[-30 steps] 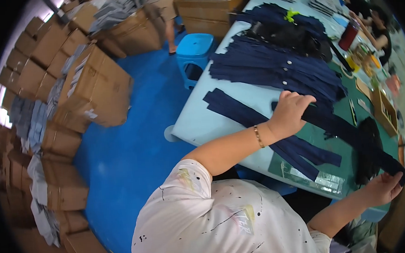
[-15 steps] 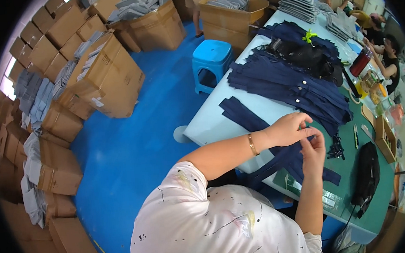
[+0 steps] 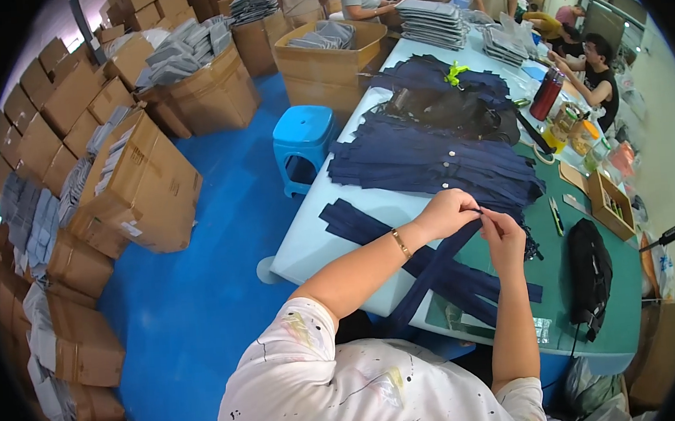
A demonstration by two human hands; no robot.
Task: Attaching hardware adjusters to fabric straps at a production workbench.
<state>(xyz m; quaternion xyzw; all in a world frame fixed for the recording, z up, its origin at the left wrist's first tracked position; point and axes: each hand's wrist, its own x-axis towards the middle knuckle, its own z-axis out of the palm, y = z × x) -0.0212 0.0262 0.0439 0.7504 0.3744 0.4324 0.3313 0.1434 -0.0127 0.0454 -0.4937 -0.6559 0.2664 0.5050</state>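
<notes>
A long navy fabric strip (image 3: 434, 276) slants from my fingertips down over the near edge of the table. My left hand (image 3: 447, 214), with a bracelet at the wrist, pinches its upper end. Close beside it, my right hand (image 3: 504, 236) has thumb and fingers pressed together at the same end; the exact spot is partly covered by the fingers. Under the raised strip, more navy strips (image 3: 468, 283) lie across the table. Just beyond my hands spreads a large pile of navy fabric pieces (image 3: 419, 148), with small round light pieces on it.
The table (image 3: 308, 240) has a green mat (image 3: 603, 313) on the right, holding a black pouch (image 3: 590, 271), a cutter (image 3: 556, 216) and a wooden box (image 3: 611, 205). A blue stool (image 3: 303, 138) stands left of the table. Cartons (image 3: 144, 189) line the left; people work farther back.
My fingertips have come together on the strip's end, where they were looser before. The whole view has shifted, so the table sits farther left in it.
</notes>
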